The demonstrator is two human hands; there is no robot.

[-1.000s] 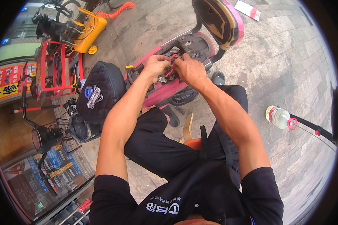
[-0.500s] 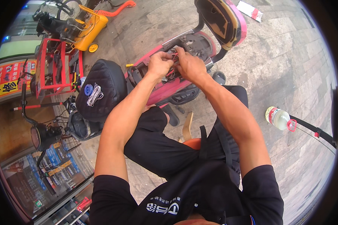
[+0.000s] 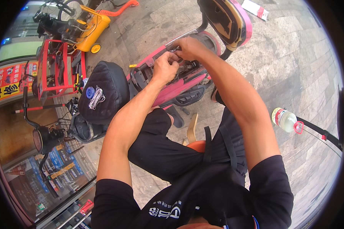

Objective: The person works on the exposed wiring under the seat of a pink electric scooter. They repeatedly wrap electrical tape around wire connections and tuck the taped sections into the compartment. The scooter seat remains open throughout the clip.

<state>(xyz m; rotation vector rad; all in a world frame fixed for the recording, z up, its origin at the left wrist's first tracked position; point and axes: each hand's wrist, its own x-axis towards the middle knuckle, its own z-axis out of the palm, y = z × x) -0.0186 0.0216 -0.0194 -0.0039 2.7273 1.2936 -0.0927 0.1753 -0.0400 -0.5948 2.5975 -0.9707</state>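
Pink bodywork frames the open bay of a scooter (image 3: 179, 82), and both hands work inside it. The left hand (image 3: 165, 68) is curled into a loose fist, fingers pinched on something small that I cannot make out. The right hand (image 3: 188, 47) sits just beyond it, touching it, fingers bent down into the wiring (image 3: 183, 66); whether it grips anything I cannot tell. The raised seat (image 3: 226, 19), black with a pink edge, stands tilted above the right hand. Left of the bay a black padded seat (image 3: 103, 91) carries a blue roll (image 3: 90, 92) and a clear packet (image 3: 98, 97). Further left stand a red rack (image 3: 51, 68) and a yellow compressor (image 3: 90, 28). A clear bottle (image 3: 284, 119) lies on the paving, well to the right.
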